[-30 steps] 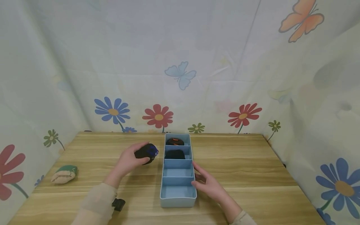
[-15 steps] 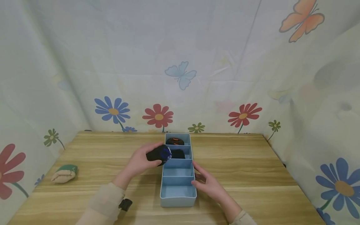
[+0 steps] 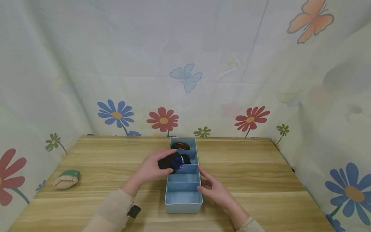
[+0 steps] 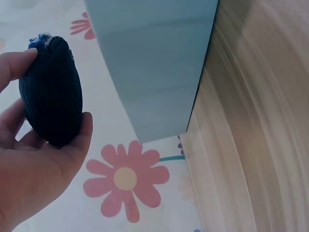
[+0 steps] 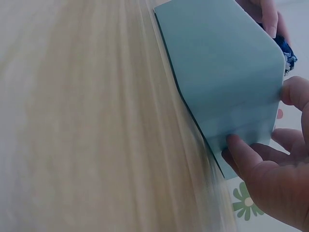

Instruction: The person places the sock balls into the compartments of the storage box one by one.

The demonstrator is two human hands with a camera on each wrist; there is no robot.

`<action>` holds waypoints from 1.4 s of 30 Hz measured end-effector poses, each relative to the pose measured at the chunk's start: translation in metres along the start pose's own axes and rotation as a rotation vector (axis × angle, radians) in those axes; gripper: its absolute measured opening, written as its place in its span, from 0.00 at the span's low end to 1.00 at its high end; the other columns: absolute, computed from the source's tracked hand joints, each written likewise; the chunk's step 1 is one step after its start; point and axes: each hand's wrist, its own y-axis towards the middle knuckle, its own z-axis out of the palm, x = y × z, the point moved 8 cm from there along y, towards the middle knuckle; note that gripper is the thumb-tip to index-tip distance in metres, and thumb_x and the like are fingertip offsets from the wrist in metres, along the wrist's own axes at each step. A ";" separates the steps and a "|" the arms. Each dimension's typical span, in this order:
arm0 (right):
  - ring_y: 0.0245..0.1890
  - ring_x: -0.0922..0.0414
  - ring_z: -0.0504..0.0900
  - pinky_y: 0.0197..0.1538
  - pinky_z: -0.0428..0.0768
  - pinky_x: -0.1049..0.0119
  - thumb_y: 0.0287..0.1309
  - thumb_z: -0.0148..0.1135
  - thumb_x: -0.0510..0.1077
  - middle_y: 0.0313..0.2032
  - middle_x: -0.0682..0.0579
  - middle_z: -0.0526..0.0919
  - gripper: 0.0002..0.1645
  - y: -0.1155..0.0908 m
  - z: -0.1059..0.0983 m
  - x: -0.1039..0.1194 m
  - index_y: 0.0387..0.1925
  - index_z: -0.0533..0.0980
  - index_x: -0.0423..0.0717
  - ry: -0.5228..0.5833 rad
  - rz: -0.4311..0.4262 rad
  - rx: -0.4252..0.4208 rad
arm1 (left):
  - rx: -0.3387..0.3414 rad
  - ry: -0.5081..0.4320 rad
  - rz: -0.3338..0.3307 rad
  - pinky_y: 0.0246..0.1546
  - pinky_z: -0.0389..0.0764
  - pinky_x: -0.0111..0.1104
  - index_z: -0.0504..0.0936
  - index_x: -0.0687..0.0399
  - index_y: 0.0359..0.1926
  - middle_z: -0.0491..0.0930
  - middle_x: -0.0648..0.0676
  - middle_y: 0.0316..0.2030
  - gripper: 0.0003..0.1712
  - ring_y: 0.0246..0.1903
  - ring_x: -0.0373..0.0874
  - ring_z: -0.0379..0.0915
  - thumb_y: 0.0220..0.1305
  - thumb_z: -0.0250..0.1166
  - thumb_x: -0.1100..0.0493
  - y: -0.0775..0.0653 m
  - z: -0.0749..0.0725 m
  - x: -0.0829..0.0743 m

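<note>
My left hand (image 3: 150, 167) grips a rolled pair of dark socks (image 3: 170, 161) with blue and white at one end, thumb on one side and fingers on the other. The roll is above the left rim of a long light-blue divided box (image 3: 183, 208), around the second and third compartments from the back. A dark roll with orange marks (image 3: 180, 146) lies in the rearmost compartment, and a black roll (image 3: 186, 158), partly hidden, in the second. Two nearer compartments hold nothing. Touching the box's right side, my right hand (image 5: 280, 179) has its fingertips on the outer wall and thumb by the rim.
A beige and green rolled pair of socks (image 3: 66, 179) lies at the left of the wooden table (image 3: 246, 167). Behind the table hangs a pale curtain (image 3: 220, 80) printed with flowers and butterflies. A small black device (image 3: 134, 211) sits at my left wrist.
My left hand has carried the dark socks rightward from beside the box to above its left rim. My right hand, the box and the beige and green socks have stayed put.
</note>
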 end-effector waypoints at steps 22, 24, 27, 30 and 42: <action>0.65 0.34 0.67 0.67 0.62 0.43 0.65 0.62 0.37 0.74 0.35 0.53 0.43 0.002 0.001 0.000 0.76 0.53 0.39 0.015 -0.034 0.012 | 0.158 0.020 0.116 0.60 0.72 0.52 0.76 0.46 0.66 0.76 0.49 0.61 0.35 0.60 0.49 0.69 0.56 0.74 0.58 0.005 0.039 -0.014; 0.65 0.34 0.67 0.67 0.63 0.43 0.65 0.62 0.37 0.74 0.35 0.53 0.44 0.002 0.001 0.000 0.76 0.53 0.39 0.016 -0.031 0.011 | 0.167 0.025 0.104 0.60 0.72 0.52 0.76 0.44 0.66 0.75 0.49 0.61 0.35 0.60 0.48 0.69 0.57 0.74 0.57 0.005 0.041 -0.012; 0.65 0.34 0.67 0.67 0.63 0.42 0.65 0.62 0.37 0.74 0.36 0.53 0.44 0.002 0.001 0.000 0.76 0.53 0.40 0.015 -0.023 0.010 | 0.180 0.039 0.101 0.60 0.72 0.51 0.76 0.44 0.66 0.75 0.49 0.61 0.35 0.60 0.48 0.69 0.57 0.74 0.57 0.006 0.043 -0.012; 0.65 0.35 0.68 0.67 0.62 0.42 0.65 0.62 0.38 0.74 0.36 0.54 0.43 0.001 0.001 0.000 0.76 0.53 0.42 0.011 -0.012 0.007 | 0.197 0.064 0.109 0.60 0.72 0.51 0.75 0.45 0.66 0.75 0.50 0.61 0.35 0.61 0.48 0.69 0.56 0.74 0.57 0.008 0.044 -0.012; 0.65 0.36 0.68 0.67 0.64 0.43 0.65 0.62 0.36 0.74 0.36 0.54 0.44 0.000 0.001 -0.001 0.77 0.53 0.44 0.023 -0.005 0.005 | 0.265 0.092 0.107 0.60 0.73 0.49 0.75 0.48 0.67 0.75 0.50 0.61 0.36 0.60 0.48 0.69 0.56 0.74 0.57 0.013 0.052 -0.010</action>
